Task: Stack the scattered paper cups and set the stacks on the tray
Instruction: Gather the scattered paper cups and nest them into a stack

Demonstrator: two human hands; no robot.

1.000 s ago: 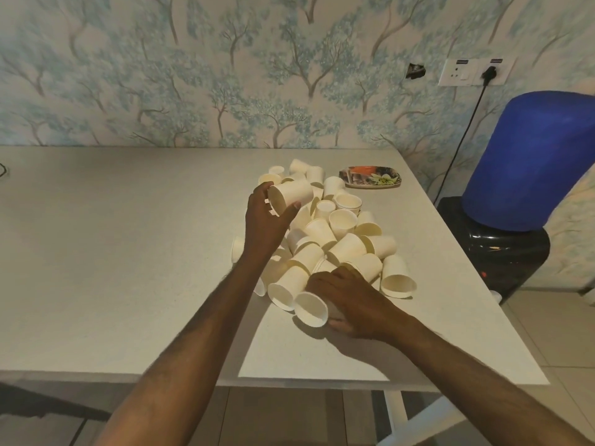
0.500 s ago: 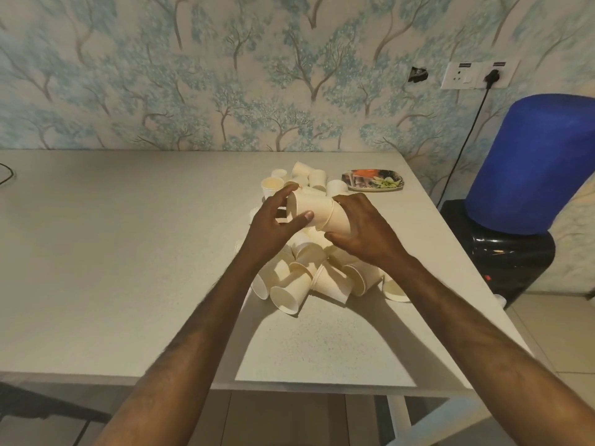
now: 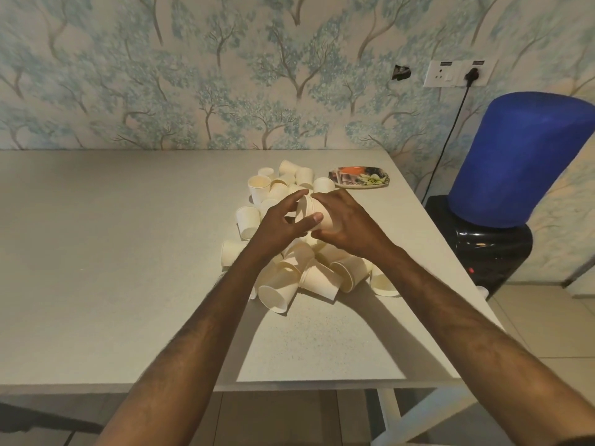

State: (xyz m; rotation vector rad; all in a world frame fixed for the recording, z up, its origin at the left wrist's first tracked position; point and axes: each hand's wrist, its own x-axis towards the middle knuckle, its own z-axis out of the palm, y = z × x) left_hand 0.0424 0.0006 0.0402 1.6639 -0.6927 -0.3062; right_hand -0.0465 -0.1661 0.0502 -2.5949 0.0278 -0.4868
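Cream paper, thin-walled: we are holding two nested cups [image 3: 317, 214] above the pile of loose cups [image 3: 299, 272], their long axis lying nearly level, mouth rims facing our left and the closed base buried in the palm on our right. Our right hand [image 3: 346, 225] is wrapping its curled fingers round the base end; our left hand [image 3: 283, 220] is pinching at the rim end, thumb lying across the front wall, fingers arching over the top. Both hands are meeting on the one short stack, touching or nearly so. Below and around them the pile is spreading over the pale table [image 3: 112, 252] — some cups upright at the far side, most tipped on their sides with mouths toward us. The patterned tray [image 3: 359, 181] is sitting beyond the pile, off to the right near the far edge, bearing no cups. We are judging the right hand nearer to it — the stack would need turning upright, base down, before travelling that way. Stacking is barely begun.
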